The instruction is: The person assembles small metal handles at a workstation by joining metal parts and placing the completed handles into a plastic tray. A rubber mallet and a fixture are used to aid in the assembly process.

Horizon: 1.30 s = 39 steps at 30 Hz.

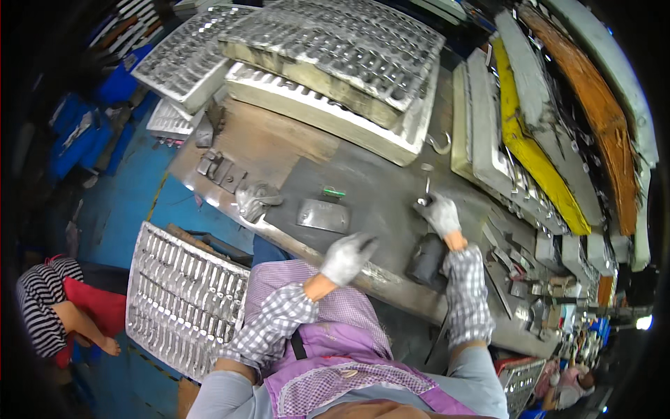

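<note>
A slim metal piece [428, 184] lies on the dark top of the table [377, 185], just beyond the right hand [443, 215]. Its long axis runs away from the person, nearly straight up the view, with the far end pointing toward the stacked trays [335, 63] and the near end at the right fingertips. It looks silvery and narrow, with a small pale, flattened far end and a bright glint low down — the finer shape is too small to make out.

The right hand, in a pale glove, has its fingers bent down around that near end, touching it or nearly so; whether it is pinched, I cannot tell. The left hand [345, 259], gloved too, is at the near table edge, fingers loosely bent and darkened at the tips — blurred, so I cannot tell whether it holds anything.

Beyond the piece lies a curved metal hook [440, 144]. A dark cylinder [426, 260] sits just on the near side of the right hand, and a flat grey metal block [323, 216] lies to the left, near a small green item [333, 193].
</note>
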Each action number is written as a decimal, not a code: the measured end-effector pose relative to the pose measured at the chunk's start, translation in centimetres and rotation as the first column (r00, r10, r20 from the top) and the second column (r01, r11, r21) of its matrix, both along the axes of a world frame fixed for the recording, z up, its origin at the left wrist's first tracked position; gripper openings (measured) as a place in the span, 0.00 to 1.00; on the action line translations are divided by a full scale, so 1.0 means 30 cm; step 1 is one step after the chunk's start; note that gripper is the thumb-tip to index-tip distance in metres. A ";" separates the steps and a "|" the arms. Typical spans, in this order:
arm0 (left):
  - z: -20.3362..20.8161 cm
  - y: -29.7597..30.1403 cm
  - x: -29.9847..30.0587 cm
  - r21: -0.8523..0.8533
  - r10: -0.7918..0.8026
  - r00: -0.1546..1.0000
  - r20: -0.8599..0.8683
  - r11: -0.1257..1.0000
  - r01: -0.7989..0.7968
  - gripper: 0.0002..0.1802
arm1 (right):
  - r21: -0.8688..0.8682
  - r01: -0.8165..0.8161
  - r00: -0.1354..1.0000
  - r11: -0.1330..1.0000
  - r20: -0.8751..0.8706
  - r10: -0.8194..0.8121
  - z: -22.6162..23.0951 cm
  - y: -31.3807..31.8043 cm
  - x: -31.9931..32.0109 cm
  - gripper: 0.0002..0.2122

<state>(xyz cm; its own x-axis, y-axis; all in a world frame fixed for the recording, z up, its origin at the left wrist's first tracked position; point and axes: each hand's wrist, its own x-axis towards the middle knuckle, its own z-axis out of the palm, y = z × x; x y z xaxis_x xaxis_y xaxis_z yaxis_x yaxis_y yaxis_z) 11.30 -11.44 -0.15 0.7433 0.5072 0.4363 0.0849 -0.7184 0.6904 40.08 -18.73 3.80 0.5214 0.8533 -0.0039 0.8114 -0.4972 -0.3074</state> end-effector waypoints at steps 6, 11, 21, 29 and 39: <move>0.092 0.011 0.043 -0.979 -0.233 0.969 -0.078 0.202 -0.030 0.22 | 0.411 0.380 0.727 0.829 -0.687 0.007 0.211 -0.117 -0.494 0.08; 0.206 0.022 -0.140 -0.861 0.135 0.966 -0.221 0.438 -0.259 0.26 | 0.309 0.026 0.768 0.951 -0.615 0.179 0.117 -0.154 -0.710 0.11; 0.046 0.279 -0.406 -0.295 0.280 0.890 -0.359 0.871 -0.393 0.15 | 0.040 0.238 0.338 0.970 -0.940 -0.044 -0.030 0.136 -0.741 0.12; -0.027 0.340 -0.203 -0.215 0.504 0.782 -0.367 0.771 -0.599 0.14 | 0.447 0.261 0.792 0.856 -0.606 0.075 -0.066 0.232 -0.666 0.09; -0.019 0.373 -0.117 -0.359 0.442 0.742 -0.504 0.674 -0.646 0.21 | 0.504 0.412 0.673 0.759 -0.730 0.120 -0.251 0.175 -0.549 0.07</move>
<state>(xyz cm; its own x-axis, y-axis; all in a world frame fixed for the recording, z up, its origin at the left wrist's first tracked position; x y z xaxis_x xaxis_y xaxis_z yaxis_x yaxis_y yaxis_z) 7.78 -0.24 -0.73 0.3027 0.9287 -0.2142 0.6518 -0.0377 0.7575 23.61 -13.48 -3.72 0.6997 0.7129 0.0480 0.1526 -0.0835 -0.9848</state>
